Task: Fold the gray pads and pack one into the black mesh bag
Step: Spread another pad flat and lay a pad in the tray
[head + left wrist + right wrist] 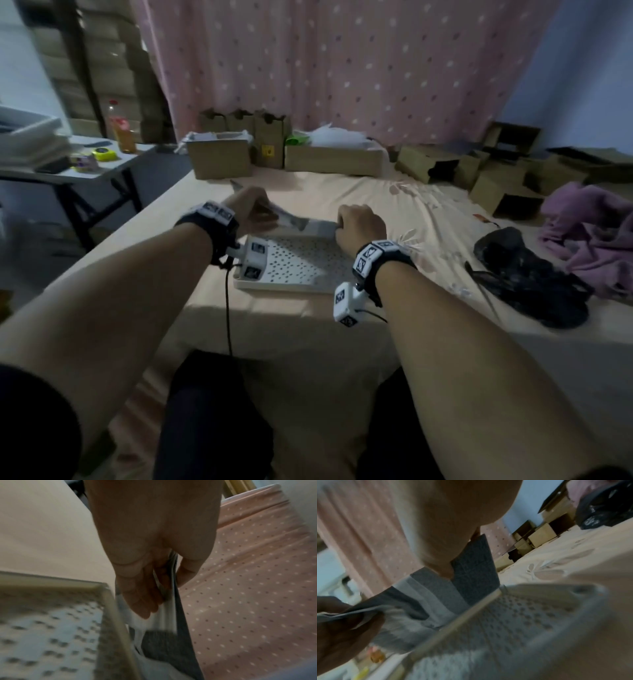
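Note:
A gray pad (301,222) with lighter stripes stretches between both hands just past the far rim of a white perforated tray (294,263). My left hand (251,210) pinches its left end, thumb and fingers closed on the layered edge (169,588). My right hand (359,224) grips the right end, its thumb pressed on the dark gray pad (474,566). The black mesh bag (527,277) lies crumpled on the bed to the right, apart from both hands.
Open cardboard boxes (332,156) line the far side of the bed below a pink dotted curtain (342,65). A purple cloth (596,226) lies at the right beside the bag. A side table (78,164) with a bottle stands at the left.

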`<action>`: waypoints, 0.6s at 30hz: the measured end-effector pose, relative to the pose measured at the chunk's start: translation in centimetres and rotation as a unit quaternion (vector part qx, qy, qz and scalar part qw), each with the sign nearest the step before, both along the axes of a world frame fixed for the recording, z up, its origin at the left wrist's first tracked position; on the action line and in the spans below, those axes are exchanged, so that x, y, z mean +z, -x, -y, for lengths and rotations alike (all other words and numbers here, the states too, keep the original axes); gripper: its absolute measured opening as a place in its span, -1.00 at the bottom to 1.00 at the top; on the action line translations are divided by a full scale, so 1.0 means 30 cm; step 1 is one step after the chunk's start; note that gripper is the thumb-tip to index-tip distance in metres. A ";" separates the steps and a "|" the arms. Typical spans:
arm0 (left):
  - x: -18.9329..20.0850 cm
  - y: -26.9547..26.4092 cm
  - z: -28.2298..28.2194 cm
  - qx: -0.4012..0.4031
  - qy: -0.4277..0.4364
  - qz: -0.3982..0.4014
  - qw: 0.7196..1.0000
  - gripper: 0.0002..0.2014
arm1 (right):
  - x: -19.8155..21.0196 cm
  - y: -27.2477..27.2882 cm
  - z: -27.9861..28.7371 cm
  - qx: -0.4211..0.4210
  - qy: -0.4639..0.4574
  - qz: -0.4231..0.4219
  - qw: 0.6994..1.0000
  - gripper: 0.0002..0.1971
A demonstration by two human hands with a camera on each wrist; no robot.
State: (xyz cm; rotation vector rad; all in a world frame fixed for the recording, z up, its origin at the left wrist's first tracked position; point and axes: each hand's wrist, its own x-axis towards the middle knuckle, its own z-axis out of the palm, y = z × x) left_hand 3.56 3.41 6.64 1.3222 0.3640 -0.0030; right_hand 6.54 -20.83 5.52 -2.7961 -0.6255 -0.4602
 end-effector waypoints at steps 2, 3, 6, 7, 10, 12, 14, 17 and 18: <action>-0.072 0.092 -0.021 -0.038 0.029 -0.032 0.998 -0.81 | -0.056 0.034 -0.008 0.018 0.057 -0.004 0.998 -0.85; -0.103 0.129 -0.029 -0.051 0.026 -0.046 0.997 -0.88 | -0.078 0.052 -0.003 0.018 0.076 -0.007 0.997 -0.81; -0.161 0.189 -0.045 -0.023 0.003 -0.067 0.997 -0.78 | -0.132 0.093 0.026 0.018 0.115 -0.022 0.993 -0.85; -0.172 0.190 -0.053 -0.002 0.016 -0.065 0.998 -0.73 | -0.143 0.102 0.038 0.015 0.126 -0.035 0.991 -0.87; -0.165 0.173 -0.058 0.027 0.009 -0.082 0.996 -0.67 | -0.157 0.113 0.069 0.001 0.136 -0.074 0.988 -0.87; -0.151 0.154 -0.062 0.022 -0.049 -0.113 0.992 -0.65 | -0.146 0.115 0.085 -0.016 0.122 -0.114 0.986 -0.96; -0.167 0.112 -0.102 0.017 -0.086 -0.132 0.987 -0.63 | -0.141 0.097 0.094 -0.042 0.082 -0.172 0.981 -0.73; -0.220 0.024 -0.164 -0.011 -0.188 -0.167 0.968 -0.67 | -0.129 0.060 0.103 -0.073 -0.009 -0.217 0.973 -0.57; -0.190 0.039 -0.142 -0.021 -0.214 -0.174 0.961 -0.71 | -0.131 0.037 0.108 -0.091 -0.037 -0.217 0.971 -0.59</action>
